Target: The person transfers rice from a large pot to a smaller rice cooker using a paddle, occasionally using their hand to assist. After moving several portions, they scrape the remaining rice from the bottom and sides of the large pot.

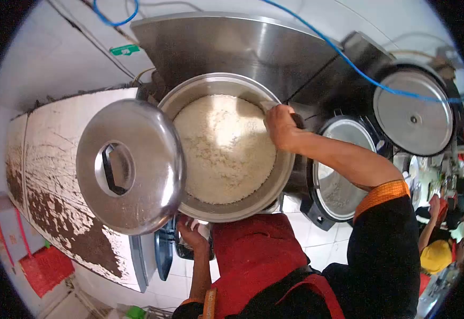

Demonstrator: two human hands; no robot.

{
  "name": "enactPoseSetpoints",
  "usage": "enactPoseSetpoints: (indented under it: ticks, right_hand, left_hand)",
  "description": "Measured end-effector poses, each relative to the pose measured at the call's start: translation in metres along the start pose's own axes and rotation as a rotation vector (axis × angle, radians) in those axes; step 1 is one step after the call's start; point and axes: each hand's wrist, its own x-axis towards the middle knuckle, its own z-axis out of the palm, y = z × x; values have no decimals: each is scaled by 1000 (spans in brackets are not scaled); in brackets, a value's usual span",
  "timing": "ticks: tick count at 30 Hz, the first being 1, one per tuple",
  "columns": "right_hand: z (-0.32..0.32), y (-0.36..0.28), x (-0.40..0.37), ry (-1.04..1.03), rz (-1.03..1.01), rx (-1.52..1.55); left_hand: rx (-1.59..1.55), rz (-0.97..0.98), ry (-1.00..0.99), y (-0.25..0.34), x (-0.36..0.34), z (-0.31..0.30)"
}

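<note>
A large round metal pot [224, 80] stands in front of me, holding white rice [226, 159] with a loose, crumbly patch in its middle. My right hand [282, 127] is closed at the pot's right rim. A pale edge shows by its fingers, but what they grip is not clear. Below the pot's front left rim is my left hand [193, 234], its fingertips partly hidden by the pot and lid. A shiny metal lid [152, 186] with a black recessed handle overlaps the pot's left side in view.
To the right is a cooker [343, 207] with a pale inner pot, its round lid [414, 114] raised. On the left is a worn white panel [67, 186]. A blue cable [349, 61] crosses above. Another person in a yellow cap [435, 257] is at far right.
</note>
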Motion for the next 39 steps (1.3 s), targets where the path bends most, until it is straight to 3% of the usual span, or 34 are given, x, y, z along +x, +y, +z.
enactPoseSetpoints:
  ticks: [3, 5, 6, 7, 9, 10, 12, 14, 17, 21, 25, 27, 30, 36, 39]
  right_hand:
    - [7, -10, 34, -151, -201, -28]
    - [24, -12, 57, -238, -143, 82]
    - [27, -6, 58, -203, -117, 213]
    - [30, 0, 57, -171, -85, 349]
    - [34, 5, 56, -139, -149, 241]
    - [37, 7, 57, -41, -159, 221]
    - [39, 10, 53, 39, -177, 203]
    - [32, 23, 55, -94, -253, 163]
    - [23, 30, 40, -246, -114, -17]
    - [50, 55, 36, -153, -182, 129]
    - [54, 57, 43, -155, -230, 186]
    - [60, 60, 54, -181, -248, 220]
    - [66, 63, 62, -185, -235, 295]
    - [73, 67, 65, -132, -207, 300]
    - [74, 69, 67, -149, -251, 265]
  left_hand:
    - [-78, 18, 37, 7, 16, 17]
    - [44, 90, 10, 16, 26, 22]
    - [-161, 17, 5, 12, 42, 21]
    - [-161, -5, 17, 7, 44, 16]
    - [-390, -146, -129, 34, 39, 35]
    - [-164, -78, -23, 18, 51, 21]
    - [-225, -132, -39, -29, 56, -17]
    - [-299, -167, -57, -41, 59, -26]
    - [172, 3, -5, -36, 57, -27]
    - [81, -104, 14, -47, 56, -35]
    - [149, -6, -90, -78, 56, -53]
    - [-88, -170, 68, -78, 53, -53]
    - [-97, -147, -30, -74, 50, -52]
    - [-172, -221, 110, -47, 49, -22]
    - [-243, -153, 37, -55, 45, -24]
